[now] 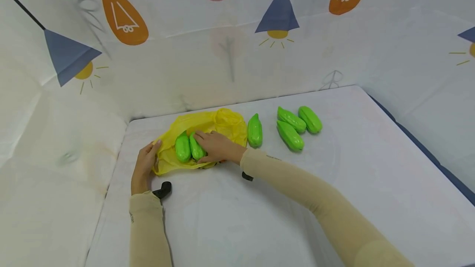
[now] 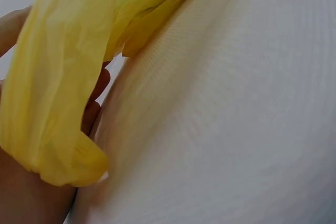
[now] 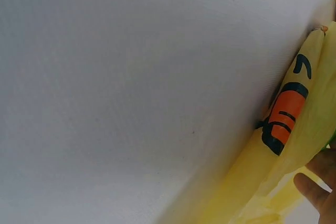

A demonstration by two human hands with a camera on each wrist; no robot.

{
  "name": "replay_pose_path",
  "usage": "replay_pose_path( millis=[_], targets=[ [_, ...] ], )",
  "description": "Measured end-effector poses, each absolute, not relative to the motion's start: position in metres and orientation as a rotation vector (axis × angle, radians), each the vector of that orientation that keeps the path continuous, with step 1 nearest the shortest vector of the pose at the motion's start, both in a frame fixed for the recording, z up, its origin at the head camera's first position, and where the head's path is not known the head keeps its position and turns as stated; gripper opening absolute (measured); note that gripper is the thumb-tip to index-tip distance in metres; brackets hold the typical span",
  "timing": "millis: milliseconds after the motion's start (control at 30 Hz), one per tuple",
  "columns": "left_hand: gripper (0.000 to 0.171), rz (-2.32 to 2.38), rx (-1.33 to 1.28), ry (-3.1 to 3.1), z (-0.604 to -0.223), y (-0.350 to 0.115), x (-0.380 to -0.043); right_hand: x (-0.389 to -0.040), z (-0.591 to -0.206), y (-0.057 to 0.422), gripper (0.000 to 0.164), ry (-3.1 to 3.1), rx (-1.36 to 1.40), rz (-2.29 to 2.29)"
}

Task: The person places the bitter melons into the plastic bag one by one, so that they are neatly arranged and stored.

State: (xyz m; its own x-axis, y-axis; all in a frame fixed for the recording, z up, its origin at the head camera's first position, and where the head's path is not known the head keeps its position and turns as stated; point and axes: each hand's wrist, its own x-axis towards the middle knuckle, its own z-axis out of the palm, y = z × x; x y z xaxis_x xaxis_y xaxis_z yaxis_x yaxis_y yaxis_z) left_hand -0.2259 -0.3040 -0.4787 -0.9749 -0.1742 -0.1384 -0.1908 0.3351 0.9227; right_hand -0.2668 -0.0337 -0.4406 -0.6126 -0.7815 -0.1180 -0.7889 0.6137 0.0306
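A yellow plastic bag (image 1: 233, 126) lies spread on the table with its mouth toward me. My left hand (image 1: 142, 164) pinches the bag's left edge; in the left wrist view, the yellow film (image 2: 58, 77) hides part of the fingers. Inside the bag, my right hand (image 1: 219, 146) grips a glossy green elongated fruit (image 1: 195, 147), thumb below and fingers over its top. Against it on the left rests a matching green fruit (image 1: 182, 148). The right wrist view catches the bag's printed side (image 3: 286, 116) and a few fingertips (image 3: 314, 188); the gripped fruit is mostly hidden there.
One more green fruit (image 1: 255, 131) lies just right of the bag. Farther right is a group of three, including a front one (image 1: 290, 136). The white table (image 1: 371, 168) meets a lamp-patterned cloth wall (image 1: 237, 61) at the back.
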Motion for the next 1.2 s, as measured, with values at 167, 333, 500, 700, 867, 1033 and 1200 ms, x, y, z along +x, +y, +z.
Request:
replay_pose_path(
  millis=[167, 333, 500, 700, 867, 1033, 1200],
  targets=[
    [0.051, 1.751, -0.363, 2.545, -0.478, -0.305, -0.227, -0.266, -0.439, -0.034, 0.096, 2.735, -1.333, 0.137],
    [0.059, 1.748, -0.365, 2.506, -0.47, -0.302, -0.224, -0.265, -0.439, -0.032, 0.096, 2.739, -1.347, 0.117],
    [0.065, 1.716, -0.319, 2.514, -0.453, -0.293, -0.215, -0.265, -0.44, -0.03, 0.098, 2.743, -1.362, 0.104],
    [0.067, 1.702, -0.341, 2.511, -0.459, -0.296, -0.218, -0.263, -0.429, -0.023, 0.101, 2.753, -1.38, 0.061],
    [0.068, 1.689, -0.346, 2.537, -0.474, -0.307, -0.225, -0.264, -0.406, -0.005, 0.1, 2.796, -1.424, 0.017],
    [0.067, 1.696, -0.337, 2.573, -0.476, -0.31, -0.224, -0.273, -0.383, 0.028, 0.1, 2.872, -1.361, 0.015],
    [0.057, 1.727, -0.328, 2.565, -0.479, -0.309, -0.226, -0.292, -0.372, 0.078, 0.101, 2.945, -1.262, 0.041]
  ],
)
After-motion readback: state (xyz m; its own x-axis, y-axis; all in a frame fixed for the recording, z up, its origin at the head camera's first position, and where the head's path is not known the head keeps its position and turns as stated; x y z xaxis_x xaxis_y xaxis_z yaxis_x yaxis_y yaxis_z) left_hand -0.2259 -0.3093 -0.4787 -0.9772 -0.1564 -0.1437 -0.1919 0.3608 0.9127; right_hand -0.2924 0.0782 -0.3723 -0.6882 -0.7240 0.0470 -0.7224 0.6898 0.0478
